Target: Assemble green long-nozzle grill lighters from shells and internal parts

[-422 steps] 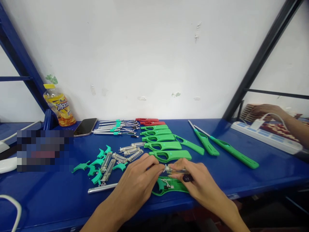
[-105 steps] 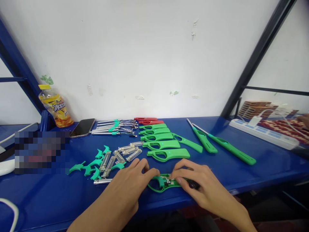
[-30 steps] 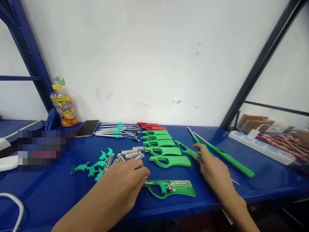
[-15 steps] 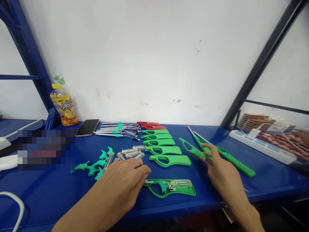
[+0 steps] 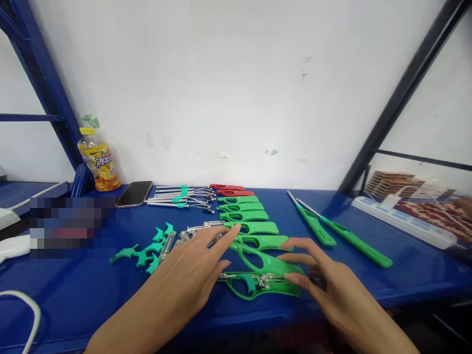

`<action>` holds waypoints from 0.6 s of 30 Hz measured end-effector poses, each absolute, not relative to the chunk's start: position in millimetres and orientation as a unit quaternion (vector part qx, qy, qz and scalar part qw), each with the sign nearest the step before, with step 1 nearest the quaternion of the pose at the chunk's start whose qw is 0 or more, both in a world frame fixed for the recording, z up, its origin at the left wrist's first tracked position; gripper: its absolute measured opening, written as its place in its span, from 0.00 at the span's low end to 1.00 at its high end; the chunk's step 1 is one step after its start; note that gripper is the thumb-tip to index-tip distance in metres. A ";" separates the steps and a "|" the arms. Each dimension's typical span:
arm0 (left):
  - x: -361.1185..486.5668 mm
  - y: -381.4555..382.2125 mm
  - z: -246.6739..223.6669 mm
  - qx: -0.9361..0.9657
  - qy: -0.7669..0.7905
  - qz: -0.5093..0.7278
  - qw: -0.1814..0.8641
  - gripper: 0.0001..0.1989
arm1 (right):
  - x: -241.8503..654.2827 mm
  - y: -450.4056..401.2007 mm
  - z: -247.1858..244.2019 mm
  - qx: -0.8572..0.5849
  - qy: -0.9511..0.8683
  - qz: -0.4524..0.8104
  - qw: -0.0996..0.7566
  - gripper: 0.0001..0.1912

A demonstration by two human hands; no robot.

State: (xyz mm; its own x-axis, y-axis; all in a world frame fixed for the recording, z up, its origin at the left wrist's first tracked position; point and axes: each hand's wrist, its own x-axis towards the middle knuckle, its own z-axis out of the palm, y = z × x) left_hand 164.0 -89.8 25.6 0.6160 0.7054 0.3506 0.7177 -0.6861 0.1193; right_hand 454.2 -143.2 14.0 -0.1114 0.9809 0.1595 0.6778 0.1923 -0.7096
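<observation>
My right hand [image 5: 332,280] grips the wide end of a green lighter shell half [image 5: 265,262] between thumb and fingers, with a dark rounded object [image 5: 317,280] tucked in its palm. The held half is tilted just above an open lighter shell half [image 5: 275,291]. Inside that lower half sit a teal trigger [image 5: 249,282], wires and a clear fuel tank. My left hand [image 5: 199,260] is at the narrow end of both halves, index finger and thumb apart; whether it touches them is unclear. Behind it are clear tanks [image 5: 167,246], partly hidden, and loose teal triggers [image 5: 142,256].
Green shell halves [image 5: 254,227] and red ones [image 5: 228,189] line up at the back, beside metal lighter rods [image 5: 180,197]. Two assembled green lighters [image 5: 315,226] lie right, before a power strip [image 5: 403,223]. A phone [image 5: 134,193] and drink bottle [image 5: 99,162] stand back left.
My right hand has brought the green shell half leftward from beside the assembled lighters to above the open half. The left hand's fingers have spread and its index finger has lifted.
</observation>
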 end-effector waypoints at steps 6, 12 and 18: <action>164.8 -84.7 28.0 -0.922 -0.369 -0.109 -0.033 0.17 | 445.0 -143.1 18.2 -0.575 -0.726 0.287 0.245 0.16; 165.3 -89.7 29.1 -0.918 -0.379 -0.104 -0.048 0.16 | 451.9 -142.3 9.6 -0.574 -0.734 0.288 0.223 0.18; 164.7 -90.4 27.2 -0.918 -0.383 -0.078 -0.069 0.16 | 449.1 -145.0 6.9 -0.591 -0.729 0.256 0.233 0.21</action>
